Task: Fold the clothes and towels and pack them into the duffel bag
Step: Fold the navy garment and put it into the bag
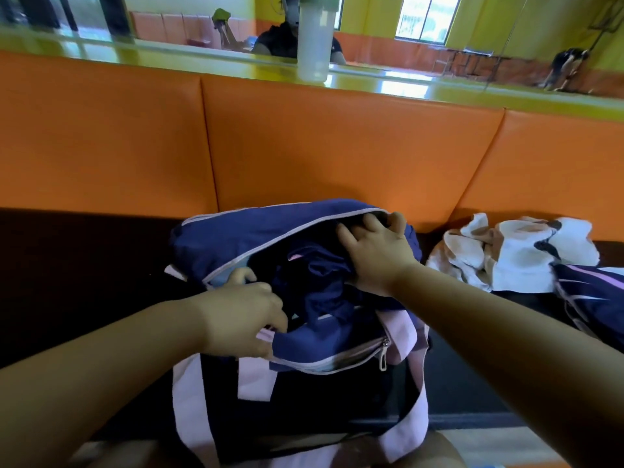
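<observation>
The left hand (241, 315) is gripping the near rim of the open navy-and-pink duffel bag (256, 234), which is sitting on the dark surface (84, 251). The right hand (374, 251), fingers spread, is pressing navy clothing (314, 282) down inside the bag. Right of the bag, a crumpled white-and-brown towel (513, 255) is lying.

duffel bag (304, 383) navy, pink straps | towel (513, 251) white-brown | backrest (337, 140) orange
</observation>
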{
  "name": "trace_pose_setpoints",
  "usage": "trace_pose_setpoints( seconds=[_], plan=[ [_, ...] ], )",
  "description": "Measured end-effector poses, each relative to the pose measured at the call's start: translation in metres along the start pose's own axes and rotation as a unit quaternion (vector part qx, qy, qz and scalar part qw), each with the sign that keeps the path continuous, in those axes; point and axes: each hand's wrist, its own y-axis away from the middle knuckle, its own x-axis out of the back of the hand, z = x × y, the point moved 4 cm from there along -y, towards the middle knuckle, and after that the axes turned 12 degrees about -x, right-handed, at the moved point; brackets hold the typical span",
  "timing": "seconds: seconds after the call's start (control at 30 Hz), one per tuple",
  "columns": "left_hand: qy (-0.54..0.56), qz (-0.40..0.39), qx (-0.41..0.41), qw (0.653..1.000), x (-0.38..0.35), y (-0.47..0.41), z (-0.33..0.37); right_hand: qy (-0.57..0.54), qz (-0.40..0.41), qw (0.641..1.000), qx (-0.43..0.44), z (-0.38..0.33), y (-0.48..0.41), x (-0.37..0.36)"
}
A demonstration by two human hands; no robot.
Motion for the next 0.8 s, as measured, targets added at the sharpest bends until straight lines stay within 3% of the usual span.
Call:
trace_pose_setpoints(
  seconds=[0.1,0.2,0.27,0.4,0.63,0.8],
  plan=[
    [0.016,0.059,-0.041,0.997,0.016,0.011,-0.001,-0.034,-0.027,0.997,-0.062,0.003,-0.008,0.005],
    [0.123,0.138,-0.054,0.981,0.035,0.024,-0.007,-0.052,-0.044,0.992,-0.106,0.005,-0.016,0.005],
    [0.191,0.150,-0.044,0.969,0.046,0.031,-0.009,-0.061,-0.055,0.990,-0.116,0.003,-0.019,0.004],
    [0.270,0.141,-0.039,0.952,0.061,0.041,-0.009,-0.083,-0.068,0.986,-0.125,-0.004,-0.020,0.005],
    [0.308,0.131,-0.057,0.941,0.066,0.059,-0.018,-0.153,-0.149,0.938,-0.275,0.002,-0.024,0.000],
    [0.293,0.072,-0.076,0.950,0.060,0.055,-0.003,-0.178,-0.190,0.900,-0.349,0.002,-0.035,-0.007]
  ],
)
